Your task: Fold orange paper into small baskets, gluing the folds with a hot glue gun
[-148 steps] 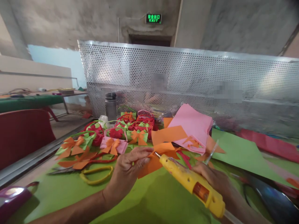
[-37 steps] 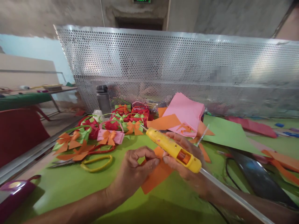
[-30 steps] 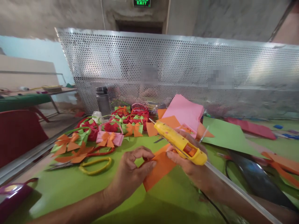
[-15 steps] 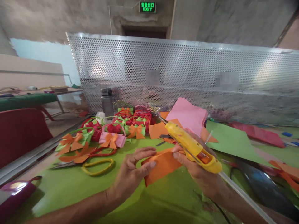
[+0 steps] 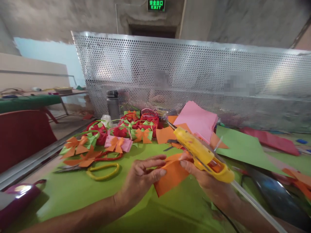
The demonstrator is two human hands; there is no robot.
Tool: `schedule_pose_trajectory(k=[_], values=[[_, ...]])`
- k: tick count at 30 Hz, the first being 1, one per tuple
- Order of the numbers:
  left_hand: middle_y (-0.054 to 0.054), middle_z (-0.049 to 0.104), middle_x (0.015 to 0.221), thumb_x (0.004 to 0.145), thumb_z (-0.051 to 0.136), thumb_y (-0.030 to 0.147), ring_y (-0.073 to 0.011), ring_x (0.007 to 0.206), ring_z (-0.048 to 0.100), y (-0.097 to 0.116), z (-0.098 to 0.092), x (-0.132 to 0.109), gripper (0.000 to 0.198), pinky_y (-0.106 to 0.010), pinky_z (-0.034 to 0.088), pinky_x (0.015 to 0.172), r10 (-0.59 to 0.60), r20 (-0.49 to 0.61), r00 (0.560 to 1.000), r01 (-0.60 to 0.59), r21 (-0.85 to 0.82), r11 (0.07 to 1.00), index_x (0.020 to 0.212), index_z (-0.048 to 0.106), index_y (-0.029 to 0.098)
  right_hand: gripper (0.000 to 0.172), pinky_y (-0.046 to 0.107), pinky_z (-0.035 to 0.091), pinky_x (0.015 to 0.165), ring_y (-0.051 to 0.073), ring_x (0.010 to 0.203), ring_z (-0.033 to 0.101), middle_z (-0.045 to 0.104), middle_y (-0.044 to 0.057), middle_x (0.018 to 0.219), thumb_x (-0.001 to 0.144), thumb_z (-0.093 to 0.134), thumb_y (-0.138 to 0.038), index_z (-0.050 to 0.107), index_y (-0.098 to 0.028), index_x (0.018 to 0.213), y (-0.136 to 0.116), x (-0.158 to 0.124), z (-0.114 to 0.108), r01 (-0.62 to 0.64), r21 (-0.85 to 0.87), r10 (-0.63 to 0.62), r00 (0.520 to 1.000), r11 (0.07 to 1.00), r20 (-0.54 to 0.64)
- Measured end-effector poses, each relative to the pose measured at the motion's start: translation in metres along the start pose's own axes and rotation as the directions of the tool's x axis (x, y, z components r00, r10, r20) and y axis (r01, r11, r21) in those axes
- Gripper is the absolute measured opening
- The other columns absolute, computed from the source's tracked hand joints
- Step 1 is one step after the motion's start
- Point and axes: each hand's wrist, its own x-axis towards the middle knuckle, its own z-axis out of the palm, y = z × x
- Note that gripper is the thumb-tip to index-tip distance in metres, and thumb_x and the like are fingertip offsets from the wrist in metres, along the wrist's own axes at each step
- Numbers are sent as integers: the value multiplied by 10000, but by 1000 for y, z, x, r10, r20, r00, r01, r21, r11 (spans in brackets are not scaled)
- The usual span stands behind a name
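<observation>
My left hand (image 5: pixel 142 176) pinches the left edge of a folded orange paper piece (image 5: pixel 171 173) between thumb and fingers, just above the green table cover (image 5: pixel 80 191). My right hand (image 5: pixel 206 179) is wrapped round a yellow glue gun (image 5: pixel 201 153), its metal nozzle pointing up and left, away from the paper. The right thumb and fingertips also touch the orange paper's right side. A clear glue stick juts from the gun's rear toward the lower right.
Finished paper baskets and bows (image 5: pixel 121 134) in red, green, orange and pink sit at the back left beside a grey bottle (image 5: pixel 113 104). Yellow-handled scissors (image 5: pixel 97 166) lie left. Pink paper (image 5: pixel 198 119) and green paper (image 5: pixel 239 147) lie behind. A perforated metal screen (image 5: pixel 189 74) closes the back.
The glue gun's nozzle has left the orange paper and swung up and away. Both hands now hold the paper, which has been turned and pressed between the fingers.
</observation>
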Motion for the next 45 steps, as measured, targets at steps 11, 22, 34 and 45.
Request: schedule_pose_trajectory(k=[11, 22, 34, 45], values=[[-76, 729, 893, 732, 650, 158, -193, 879, 659, -1, -1, 0, 109, -265, 531, 770, 209, 21, 978, -208, 258, 944, 776, 747, 182, 61, 281, 528, 654, 165, 682, 602, 623, -13, 717, 697, 658, -211, 628, -255, 727, -4, -2, 3, 73, -73, -73, 997, 995, -2], [-40, 718, 900, 741, 622, 77, -166, 900, 632, 2, 6, -3, 137, -295, 488, 845, 435, 109, 894, -441, 391, 808, 749, 688, 196, 395, 241, 525, 550, 147, 628, 627, 654, -26, 730, 678, 702, -227, 551, -247, 1043, 9, -1, 2, 188, -128, -182, 982, 974, 59], [-65, 691, 889, 768, 573, 76, -189, 879, 613, 13, 9, -6, 163, -345, 478, 832, 448, 192, 873, -486, 417, 768, 723, 696, 173, 412, 210, 474, 442, 119, 508, 584, 629, -67, 625, 666, 711, -210, 532, -249, 1035, 7, -4, 4, 169, -46, -164, 981, 984, 102], [-69, 696, 844, 772, 599, 111, -182, 808, 624, 12, 11, -6, 127, -323, 494, 764, 364, 172, 915, -402, 364, 840, 764, 714, 162, 390, 232, 492, 536, 130, 559, 600, 637, -48, 633, 691, 668, -258, 520, -214, 1049, 1, -6, 4, 70, -67, -58, 985, 995, 163]])
